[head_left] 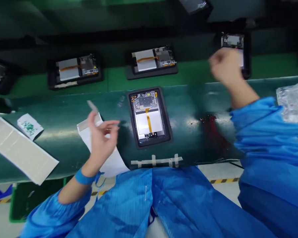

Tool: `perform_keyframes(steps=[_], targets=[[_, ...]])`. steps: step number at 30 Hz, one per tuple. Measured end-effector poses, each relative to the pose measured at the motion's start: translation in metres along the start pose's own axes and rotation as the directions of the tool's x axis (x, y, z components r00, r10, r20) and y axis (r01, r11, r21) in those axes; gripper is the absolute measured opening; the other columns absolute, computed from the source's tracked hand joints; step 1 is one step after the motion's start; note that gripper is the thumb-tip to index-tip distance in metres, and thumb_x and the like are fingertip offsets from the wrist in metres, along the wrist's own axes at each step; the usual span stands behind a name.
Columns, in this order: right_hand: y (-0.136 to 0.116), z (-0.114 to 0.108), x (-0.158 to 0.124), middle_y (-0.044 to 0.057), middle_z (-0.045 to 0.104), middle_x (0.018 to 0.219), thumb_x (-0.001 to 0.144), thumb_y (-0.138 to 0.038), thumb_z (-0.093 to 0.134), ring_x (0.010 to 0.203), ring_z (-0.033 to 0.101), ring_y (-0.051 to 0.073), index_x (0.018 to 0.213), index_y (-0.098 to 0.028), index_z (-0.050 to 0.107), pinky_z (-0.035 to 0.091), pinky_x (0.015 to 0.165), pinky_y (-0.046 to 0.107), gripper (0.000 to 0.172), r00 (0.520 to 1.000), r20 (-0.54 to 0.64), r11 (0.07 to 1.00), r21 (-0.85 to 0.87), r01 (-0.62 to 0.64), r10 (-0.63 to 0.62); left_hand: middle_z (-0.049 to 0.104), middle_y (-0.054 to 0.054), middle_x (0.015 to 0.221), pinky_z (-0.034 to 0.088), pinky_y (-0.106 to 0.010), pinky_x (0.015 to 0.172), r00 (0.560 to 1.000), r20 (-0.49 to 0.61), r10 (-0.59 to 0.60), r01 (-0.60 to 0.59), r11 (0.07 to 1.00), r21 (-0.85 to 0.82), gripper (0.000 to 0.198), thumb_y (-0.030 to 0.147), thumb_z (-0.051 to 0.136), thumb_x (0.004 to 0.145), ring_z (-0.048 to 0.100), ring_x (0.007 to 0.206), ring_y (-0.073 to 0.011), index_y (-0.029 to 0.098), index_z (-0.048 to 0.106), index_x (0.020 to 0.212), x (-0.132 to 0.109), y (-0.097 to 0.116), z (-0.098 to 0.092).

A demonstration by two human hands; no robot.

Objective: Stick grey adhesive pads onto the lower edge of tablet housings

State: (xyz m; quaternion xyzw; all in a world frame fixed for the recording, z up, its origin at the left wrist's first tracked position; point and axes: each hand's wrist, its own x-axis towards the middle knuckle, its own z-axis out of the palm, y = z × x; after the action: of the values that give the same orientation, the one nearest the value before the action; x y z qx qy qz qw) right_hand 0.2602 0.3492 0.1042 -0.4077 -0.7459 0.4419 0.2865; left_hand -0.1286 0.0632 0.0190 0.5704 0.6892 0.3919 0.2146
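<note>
My left hand is raised over a white backing sheet, its fingers bent and partly spread. A pale strip sticks up from one fingertip; how it is held is blurred. My right hand is smeared by motion, fingers curled, in front of an opened tablet at the back right; whether it holds anything is hidden. Between my hands an opened tablet lies in a black tray, showing its circuit board, a silver battery and an orange flex cable. Neither hand touches it.
More opened tablets in trays stand on the green strip behind. Red wires and a clear plastic bag lie to the right. At left are a long label sheet and a small marked paper. Tape marks the front edge.
</note>
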Motion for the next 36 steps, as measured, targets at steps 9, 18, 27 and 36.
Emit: perform_keyframes(steps=[9, 18, 27, 36], targets=[[-0.014, 0.134, -0.13, 0.009, 0.075, 0.092, 0.098, -0.023, 0.061, 0.076, 0.066, 0.024, 0.13, -0.016, 0.061, 0.043, 0.068, 0.035, 0.033, 0.963, 0.029, 0.807, -0.554, -0.206, 0.266, 0.066, -0.016, 0.142, 0.065, -0.044, 0.089, 0.977, 0.202, 0.07, -0.069, 0.998, -0.013, 0.085, 0.031, 0.069, 0.1, 0.071, 0.115, -0.0266, 0.028, 0.023, 0.171, -0.012, 0.036, 0.041], [-0.066, 0.161, -0.128, 0.005, 0.074, 0.102, 0.1, -0.073, 0.064, 0.075, 0.062, 0.013, 0.111, -0.022, 0.07, 0.049, 0.064, 0.028, 0.053, 0.939, 0.315, 0.903, 0.352, -0.248, 0.135, 0.06, -0.013, 0.139, 0.055, -0.061, 0.111, 0.901, 0.24, 0.362, -0.363, 0.931, -0.042, 0.025, 0.032, 0.064, 0.105, 0.061, 0.132, -0.035, 0.028, 0.066, 0.129, -0.024, 0.087, 0.016], [-0.073, 0.163, -0.166, 0.002, 0.072, 0.079, 0.097, -0.04, 0.078, 0.07, 0.061, 0.015, 0.085, -0.021, 0.076, 0.047, 0.068, 0.031, 0.022, 0.959, -0.107, 0.958, 0.146, -0.246, 0.262, 0.058, -0.011, 0.153, 0.058, -0.056, 0.107, 0.917, 0.325, 0.232, -0.223, 0.973, -0.066, 0.057, 0.043, 0.06, 0.109, 0.062, 0.132, -0.0341, 0.035, 0.047, 0.164, -0.03, 0.066, 0.012], [-0.044, 0.212, -0.185, 0.001, 0.071, 0.066, 0.089, -0.024, 0.068, 0.061, 0.059, 0.012, 0.077, -0.016, 0.073, 0.043, 0.064, 0.026, 0.015, 0.908, 0.044, 0.901, 0.12, -0.418, 0.416, 0.064, -0.018, 0.148, 0.048, -0.061, 0.111, 0.849, 0.3, 0.436, -0.481, 0.872, 0.092, 0.036, 0.028, 0.064, 0.102, 0.057, 0.134, -0.0403, 0.021, 0.07, 0.136, -0.048, 0.044, 0.033]])
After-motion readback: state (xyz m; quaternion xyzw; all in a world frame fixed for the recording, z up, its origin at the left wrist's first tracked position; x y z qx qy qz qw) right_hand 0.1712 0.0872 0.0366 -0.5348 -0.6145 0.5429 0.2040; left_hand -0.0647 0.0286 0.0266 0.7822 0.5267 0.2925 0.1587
